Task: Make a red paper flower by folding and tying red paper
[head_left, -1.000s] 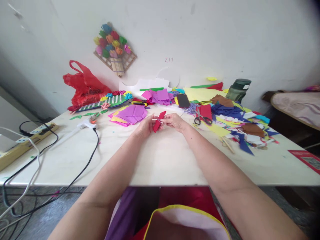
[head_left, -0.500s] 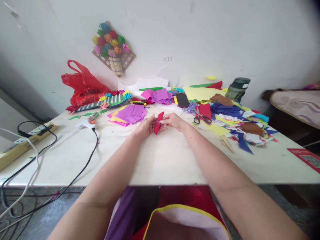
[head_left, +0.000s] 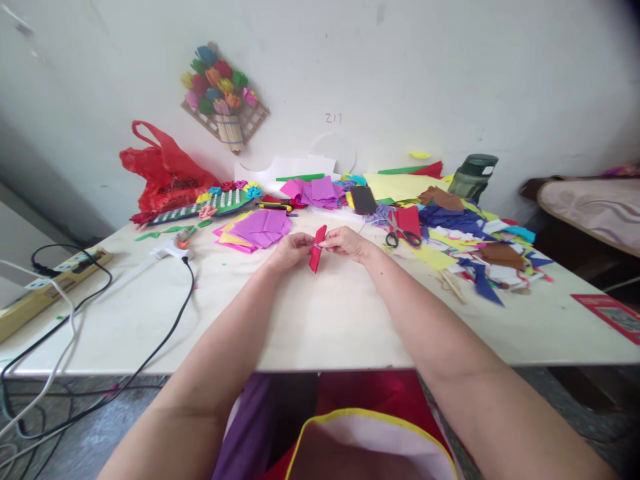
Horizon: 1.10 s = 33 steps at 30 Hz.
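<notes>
Between my hands, above the middle of the white table [head_left: 340,320], is a narrow folded strip of red paper [head_left: 316,257], standing nearly upright. My left hand [head_left: 294,251] pinches it at the middle from the left. From the right, my right hand [head_left: 344,243] has its thumb and fingers closed at the strip's middle, where a thin pale line, perhaps a thread, crosses it. Just beyond my left hand lie purple sheets of paper [head_left: 265,228] over yellow and pink ones. Scissors [head_left: 400,235] rest right of my right hand on red paper.
Colourful paper scraps [head_left: 480,250] heap up on the right, with a green bottle [head_left: 473,177] behind. A glue gun [head_left: 174,247] with a black cord and a power strip [head_left: 55,283] lie left. A red plastic bag [head_left: 167,163] stands at the back left.
The red strip has turned more upright. My left hand's fingers have shifted from under the strip to pinching it at its left side.
</notes>
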Tool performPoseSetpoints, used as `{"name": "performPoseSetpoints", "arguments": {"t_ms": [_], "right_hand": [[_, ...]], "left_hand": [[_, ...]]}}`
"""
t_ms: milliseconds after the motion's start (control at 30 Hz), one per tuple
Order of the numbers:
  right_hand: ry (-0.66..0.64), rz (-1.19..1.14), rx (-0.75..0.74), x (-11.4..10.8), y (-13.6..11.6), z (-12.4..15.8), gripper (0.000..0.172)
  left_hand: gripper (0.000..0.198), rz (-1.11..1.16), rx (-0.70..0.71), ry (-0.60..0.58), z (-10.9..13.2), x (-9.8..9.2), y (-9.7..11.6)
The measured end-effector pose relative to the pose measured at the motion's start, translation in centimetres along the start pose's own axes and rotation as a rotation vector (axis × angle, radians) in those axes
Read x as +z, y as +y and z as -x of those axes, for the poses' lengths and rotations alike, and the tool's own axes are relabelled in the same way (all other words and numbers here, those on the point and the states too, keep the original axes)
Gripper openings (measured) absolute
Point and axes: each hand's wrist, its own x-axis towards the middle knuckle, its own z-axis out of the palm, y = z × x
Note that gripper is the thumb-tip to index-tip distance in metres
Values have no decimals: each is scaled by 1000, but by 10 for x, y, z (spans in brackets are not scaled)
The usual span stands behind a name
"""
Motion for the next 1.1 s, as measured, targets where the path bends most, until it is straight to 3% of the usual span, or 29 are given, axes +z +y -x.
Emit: {"name": "performPoseSetpoints", "arguments": {"t_ms": [267, 367, 500, 633, 767, 933, 1100], "right_hand": [[-44, 6, 21, 3, 0, 0, 23], [-41, 4, 29, 3, 0, 0, 23], [-6, 0, 43, 3, -2, 2, 22], [34, -23, 42, 3, -3, 2, 21], [40, -36, 19, 3, -2, 1, 21], [45, -46, 8, 5, 0, 0, 22], [74, -60, -3, 8, 1, -2, 20]], "left_hand": [[19, -118, 53, 110, -8, 0, -6], [23, -233, 107, 127, -11, -3, -11], [30, -511, 206, 249, -11, -8, -10], [33, -481, 132, 352, -10, -9, -6], [44, -206, -30, 183, -4, -4, -4], [39, 132, -159, -46, 4, 0, 1], [31, 313, -178, -174, 5, 3, 0]]}}
